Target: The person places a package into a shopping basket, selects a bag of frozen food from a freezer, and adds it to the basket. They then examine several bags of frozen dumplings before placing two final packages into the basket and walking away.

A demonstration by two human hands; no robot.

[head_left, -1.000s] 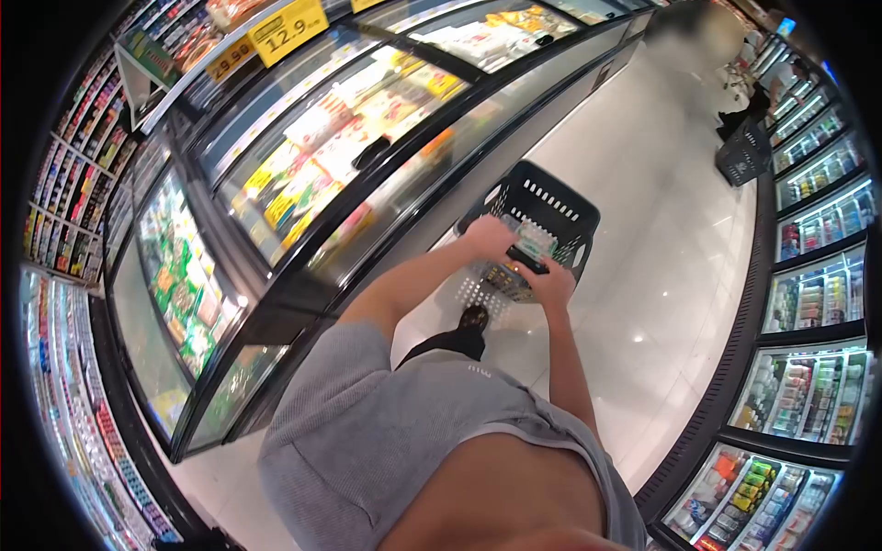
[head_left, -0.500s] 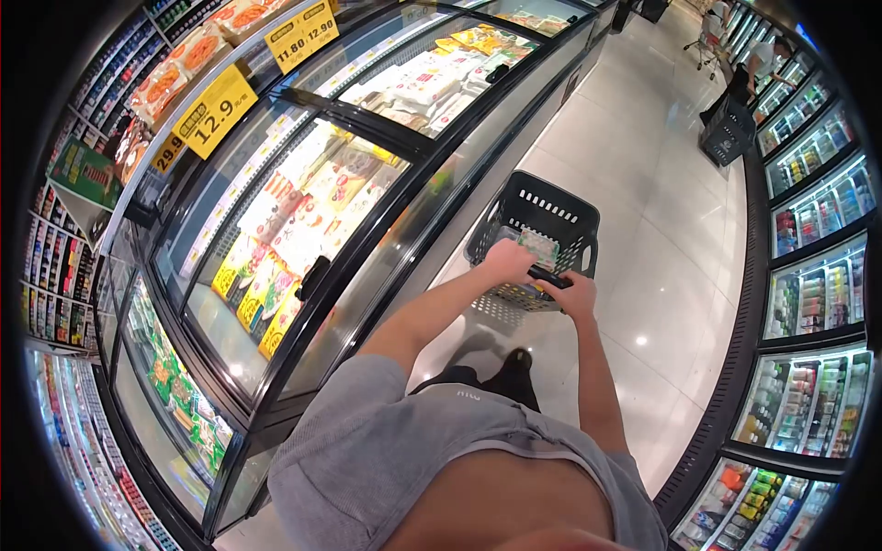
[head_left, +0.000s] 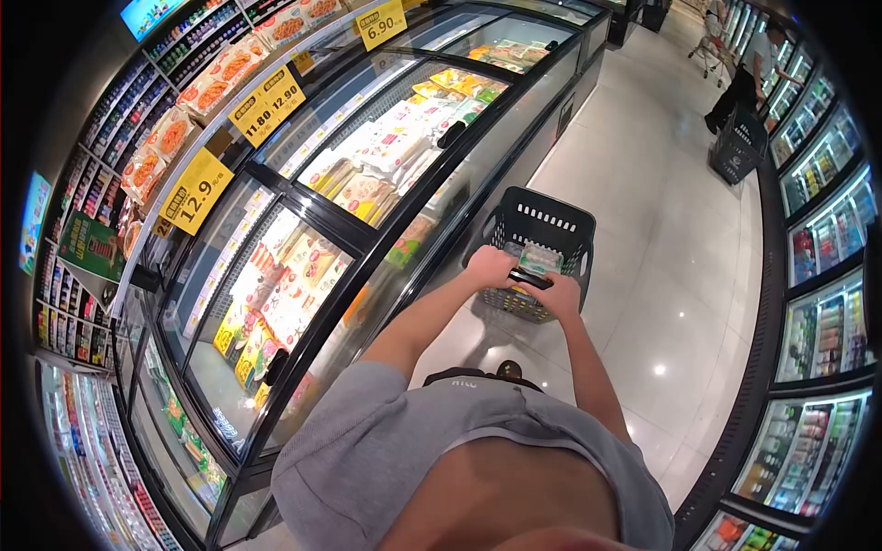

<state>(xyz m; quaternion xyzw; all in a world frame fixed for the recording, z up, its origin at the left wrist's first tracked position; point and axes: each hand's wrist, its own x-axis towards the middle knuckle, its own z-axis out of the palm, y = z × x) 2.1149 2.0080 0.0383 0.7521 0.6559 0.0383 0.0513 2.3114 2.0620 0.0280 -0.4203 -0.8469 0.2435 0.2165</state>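
A black perforated shopping basket [head_left: 544, 209] is in front of me at the centre, with a few packages [head_left: 540, 260] lying inside. My left hand [head_left: 491, 267] is closed round the left part of the basket's black handle [head_left: 530, 279]. On the right part of the same handle, my right hand [head_left: 557, 296] is wrapped too, close beside the left one. One package in the basket looks like a clear, pale green box; the others are too small to tell.
Glass-topped freezers [head_left: 386, 241] with bagged food run along my left, under yellow price signs [head_left: 196, 191]. Lit glass-door fridges [head_left: 819, 340] line the right. Farther up the tiled aisle [head_left: 643, 197], a person [head_left: 761, 57] stands by a black basket [head_left: 738, 147]; a cart [head_left: 709, 48] is beyond.
The freezers and price signs have shifted down and left in view. Both hands keep hold of the handle. The person up the aisle looks nearer and more upright.
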